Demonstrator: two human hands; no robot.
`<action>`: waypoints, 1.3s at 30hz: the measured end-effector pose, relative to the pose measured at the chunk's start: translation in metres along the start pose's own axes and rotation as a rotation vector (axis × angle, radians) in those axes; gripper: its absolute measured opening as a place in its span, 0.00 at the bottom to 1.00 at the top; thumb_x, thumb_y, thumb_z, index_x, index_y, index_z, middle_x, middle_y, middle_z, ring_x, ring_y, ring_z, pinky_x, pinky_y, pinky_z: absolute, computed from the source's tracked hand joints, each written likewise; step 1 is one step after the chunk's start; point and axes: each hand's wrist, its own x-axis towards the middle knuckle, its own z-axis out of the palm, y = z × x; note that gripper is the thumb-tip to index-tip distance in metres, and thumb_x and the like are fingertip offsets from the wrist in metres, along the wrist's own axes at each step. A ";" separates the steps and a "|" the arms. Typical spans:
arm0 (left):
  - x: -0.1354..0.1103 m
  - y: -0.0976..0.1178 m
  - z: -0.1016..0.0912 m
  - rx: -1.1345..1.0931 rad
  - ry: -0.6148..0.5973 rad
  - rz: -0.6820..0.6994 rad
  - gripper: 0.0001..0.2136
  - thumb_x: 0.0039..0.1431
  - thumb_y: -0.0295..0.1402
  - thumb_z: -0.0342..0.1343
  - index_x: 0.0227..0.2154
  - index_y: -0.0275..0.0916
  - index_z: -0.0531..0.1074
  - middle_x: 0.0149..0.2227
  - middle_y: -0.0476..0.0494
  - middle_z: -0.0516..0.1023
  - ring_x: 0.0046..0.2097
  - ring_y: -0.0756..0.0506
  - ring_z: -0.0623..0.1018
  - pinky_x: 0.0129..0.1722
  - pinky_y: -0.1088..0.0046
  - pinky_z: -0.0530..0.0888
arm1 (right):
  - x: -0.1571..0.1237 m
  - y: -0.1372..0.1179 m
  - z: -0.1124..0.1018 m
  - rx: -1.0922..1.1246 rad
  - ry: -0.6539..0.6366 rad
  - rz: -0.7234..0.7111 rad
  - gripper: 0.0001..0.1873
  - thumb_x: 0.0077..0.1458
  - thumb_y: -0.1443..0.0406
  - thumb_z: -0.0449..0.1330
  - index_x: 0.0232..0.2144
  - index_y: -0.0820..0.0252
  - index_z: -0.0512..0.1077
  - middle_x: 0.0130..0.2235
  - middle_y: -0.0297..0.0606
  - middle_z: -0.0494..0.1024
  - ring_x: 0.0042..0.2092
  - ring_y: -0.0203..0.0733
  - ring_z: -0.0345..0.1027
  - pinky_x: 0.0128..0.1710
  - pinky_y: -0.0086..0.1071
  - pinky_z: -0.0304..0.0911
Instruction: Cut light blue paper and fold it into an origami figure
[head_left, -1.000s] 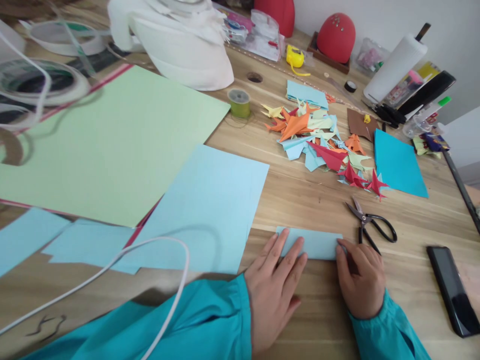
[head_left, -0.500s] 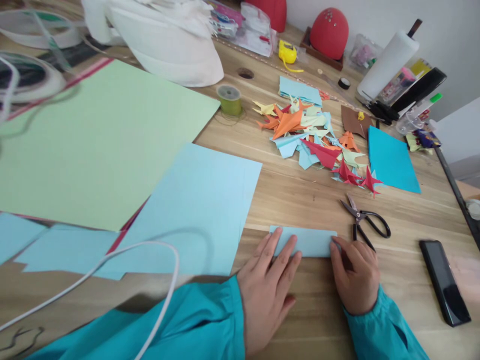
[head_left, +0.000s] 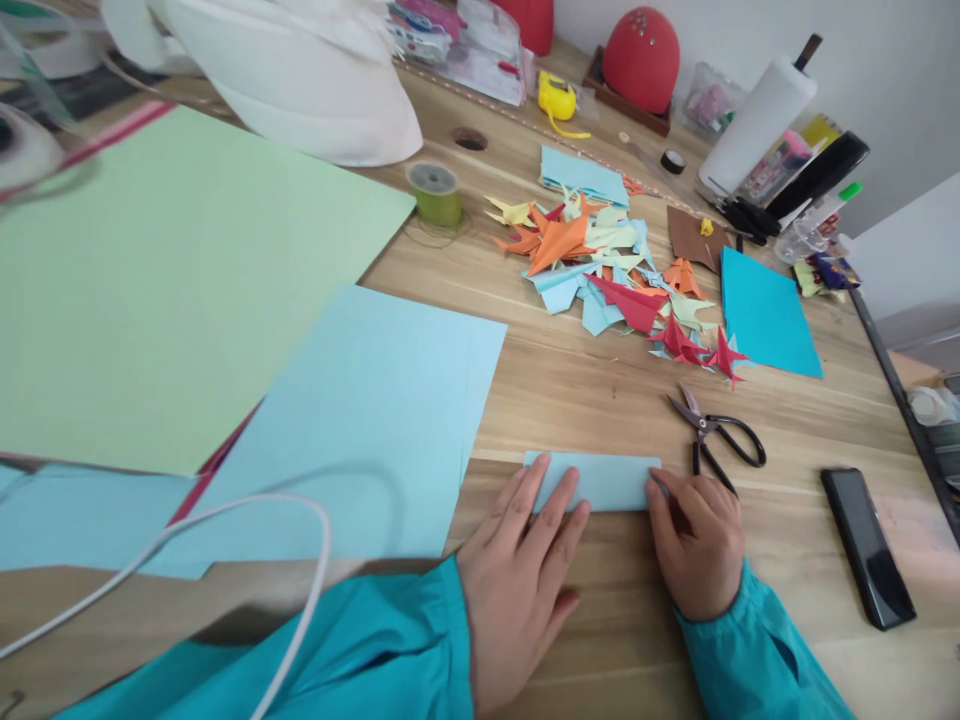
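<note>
On wood-grain tabletop (head_left: 555, 400), against pale wall (head_left: 885, 110). Pinning folded blue strip (head_left: 615, 484) flat at near edge, between both hands. With left hand (head_left: 517, 580): fingers spread, fingertips pressing on strip's left part, not wrapped round anything. With right hand (head_left: 701, 545): curled in, thumb and index at strip's right end. Can't tell a true pinch from plain pressing there; underside hidden.

Compared with the last second: view swung a little, sliding everything left in frame. No visible shift of strip against hands or scissors. Read as a steady hold for flattening or lining up, with no new fold to log.

Moving outward: just beyond right hand, black-handled scissors (head_left: 703, 424), blades slightly apart. Further right, black phone-like device (head_left: 868, 548). Past scissors, heap of folded paper shapes (head_left: 559, 243) in orange, red, blue, pale green, with teal paper (head_left: 772, 315) beside it. To the left, light-blue sheets (head_left: 375, 420), partly under green sheet (head_left: 195, 290). Near green sheet's corner, spool (head_left: 436, 195), upright.
</note>
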 end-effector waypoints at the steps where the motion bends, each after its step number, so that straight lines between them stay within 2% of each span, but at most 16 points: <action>1: 0.000 0.000 0.000 -0.001 0.003 0.000 0.31 0.52 0.51 0.56 0.56 0.39 0.67 0.63 0.38 0.58 0.66 0.29 0.47 0.62 0.50 0.50 | 0.000 0.000 0.000 -0.003 0.000 0.002 0.08 0.57 0.64 0.58 0.36 0.60 0.76 0.25 0.36 0.70 0.31 0.40 0.65 0.36 0.36 0.60; 9: 0.000 -0.001 0.000 0.000 0.022 0.010 0.31 0.52 0.52 0.56 0.55 0.38 0.68 0.62 0.38 0.60 0.65 0.29 0.49 0.62 0.51 0.51 | 0.000 0.000 0.001 0.005 0.001 0.031 0.10 0.58 0.62 0.57 0.36 0.59 0.77 0.25 0.36 0.72 0.31 0.40 0.66 0.36 0.35 0.60; 15: 0.000 -0.002 -0.002 0.016 0.017 0.029 0.31 0.52 0.51 0.56 0.55 0.38 0.68 0.62 0.37 0.61 0.66 0.29 0.48 0.62 0.51 0.51 | -0.002 -0.001 -0.003 0.113 0.041 0.147 0.12 0.57 0.61 0.58 0.42 0.61 0.74 0.27 0.36 0.74 0.31 0.39 0.67 0.36 0.36 0.62; 18: 0.000 -0.002 -0.001 0.013 0.011 0.015 0.31 0.52 0.51 0.56 0.55 0.39 0.68 0.63 0.37 0.60 0.66 0.29 0.48 0.62 0.51 0.51 | -0.002 -0.004 -0.007 0.091 0.098 0.149 0.12 0.56 0.63 0.59 0.42 0.59 0.73 0.30 0.37 0.76 0.33 0.40 0.68 0.38 0.37 0.63; 21: 0.000 -0.001 0.000 0.008 0.000 0.010 0.31 0.52 0.51 0.56 0.55 0.38 0.67 0.63 0.36 0.59 0.66 0.29 0.48 0.62 0.51 0.50 | -0.002 -0.006 -0.010 0.099 0.168 0.188 0.09 0.55 0.64 0.59 0.39 0.60 0.74 0.30 0.37 0.75 0.29 0.37 0.67 0.30 0.31 0.64; 24: 0.000 -0.001 0.001 0.004 0.002 0.009 0.31 0.52 0.51 0.56 0.55 0.39 0.68 0.63 0.37 0.59 0.66 0.29 0.47 0.62 0.51 0.50 | -0.003 -0.006 -0.010 0.092 0.124 0.282 0.10 0.55 0.62 0.58 0.38 0.62 0.74 0.27 0.35 0.74 0.22 0.32 0.63 0.22 0.26 0.62; 30: 0.000 -0.001 0.001 -0.006 -0.001 0.005 0.30 0.53 0.51 0.55 0.54 0.38 0.69 0.63 0.36 0.59 0.66 0.29 0.47 0.63 0.51 0.51 | -0.007 -0.001 -0.006 0.292 -0.051 0.366 0.15 0.58 0.61 0.55 0.46 0.62 0.69 0.29 0.36 0.76 0.20 0.31 0.66 0.20 0.25 0.65; 33: 0.000 -0.001 0.001 -0.005 0.009 0.012 0.30 0.52 0.51 0.56 0.54 0.38 0.69 0.62 0.36 0.60 0.66 0.29 0.47 0.63 0.50 0.50 | -0.006 0.000 -0.005 0.300 -0.058 0.338 0.14 0.58 0.62 0.55 0.45 0.61 0.70 0.28 0.36 0.76 0.23 0.34 0.68 0.23 0.27 0.67; 39: -0.001 -0.001 0.002 0.001 0.006 0.021 0.30 0.52 0.51 0.56 0.54 0.37 0.69 0.63 0.36 0.60 0.66 0.28 0.47 0.62 0.49 0.51 | -0.001 0.000 -0.006 0.200 -0.048 0.212 0.10 0.58 0.63 0.56 0.34 0.61 0.76 0.28 0.39 0.76 0.29 0.38 0.70 0.29 0.30 0.67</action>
